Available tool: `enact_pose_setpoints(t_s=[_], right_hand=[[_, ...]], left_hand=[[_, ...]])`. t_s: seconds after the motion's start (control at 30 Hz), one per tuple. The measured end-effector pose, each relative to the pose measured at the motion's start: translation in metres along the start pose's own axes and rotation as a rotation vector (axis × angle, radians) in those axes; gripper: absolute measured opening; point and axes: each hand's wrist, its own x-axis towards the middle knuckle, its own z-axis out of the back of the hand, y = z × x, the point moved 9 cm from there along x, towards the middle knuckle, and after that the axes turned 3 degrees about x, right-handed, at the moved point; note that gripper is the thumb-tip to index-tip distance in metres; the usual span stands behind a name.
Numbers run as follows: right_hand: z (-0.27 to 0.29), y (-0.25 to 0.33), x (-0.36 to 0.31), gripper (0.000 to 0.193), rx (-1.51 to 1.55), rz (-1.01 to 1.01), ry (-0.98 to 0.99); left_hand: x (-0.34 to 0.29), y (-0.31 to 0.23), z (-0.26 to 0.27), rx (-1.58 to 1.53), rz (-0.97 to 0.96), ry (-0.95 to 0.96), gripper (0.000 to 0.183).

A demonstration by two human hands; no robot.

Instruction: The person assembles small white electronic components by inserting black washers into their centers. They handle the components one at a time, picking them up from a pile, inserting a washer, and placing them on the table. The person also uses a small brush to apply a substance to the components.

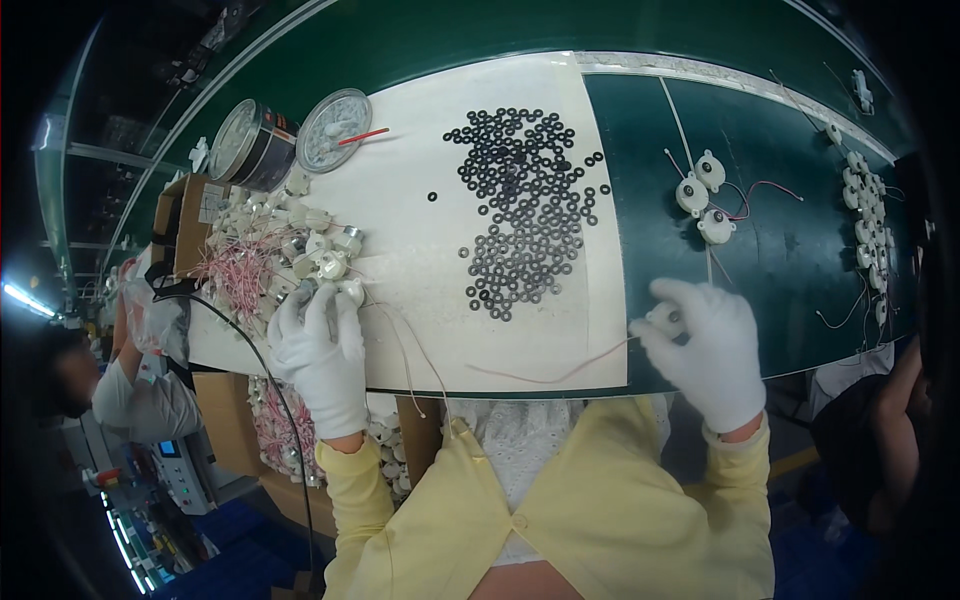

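Observation:
Both hands wear white gloves. My left hand [322, 350] reaches into the near right side of a heap of small white motors [325, 255] with pink wires. Its fingers are bent around a white motor [352, 291] at the heap's edge, partly covered by the glove. Two thin wires trail from there past the table's front edge. Over the green mat, my right hand [705, 350] pinches another white motor [664, 319] between thumb and fingers. A pale pink wire [545, 380] runs from it leftward across the white sheet. Many black rings [520, 210] lie spread on that sheet.
Beyond my right hand lie several white motors [715, 227] on the green mat [640, 130], with more at the far right. A tin [240, 145] and its lid [333, 130], with a red stick, stand back left. A cardboard box [225, 420] sits below the table edge. People work on both sides.

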Motion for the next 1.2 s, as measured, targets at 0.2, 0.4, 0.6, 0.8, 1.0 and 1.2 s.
enact_pose_setpoints(t_s=[0.2, 0.4, 0.6, 0.8, 1.0, 1.2], right_hand=[[0.046, -0.034, 0.013, 0.052, -0.257, -0.119, -0.159], [0.051, 0.028, 0.009, 0.039, -0.214, -0.003, -0.3], [-0.059, 0.12, 0.034, 0.04, 0.017, 0.31, 0.042], [-0.084, 0.125, 0.031, 0.051, -0.023, 0.296, 0.094], [-0.061, 0.119, 0.035, 0.054, 0.066, 0.273, 0.055], [-0.024, 0.077, 0.015, 0.051, 0.015, 0.187, -0.028]], left_hand=[[-0.002, -0.006, -0.003, -0.065, -0.015, -0.003, 0.028], [-0.009, -0.025, -0.002, -0.258, -0.176, -0.021, 0.033], [-0.012, -0.023, -0.013, -0.308, -0.014, 0.063, 0.032], [-0.024, -0.033, -0.013, -0.285, -0.052, 0.121, 0.037], [-0.024, -0.032, 0.01, -0.409, 0.004, 0.007, 0.03], [-0.029, 0.009, -0.003, -1.07, 0.489, 0.099, 0.026]])
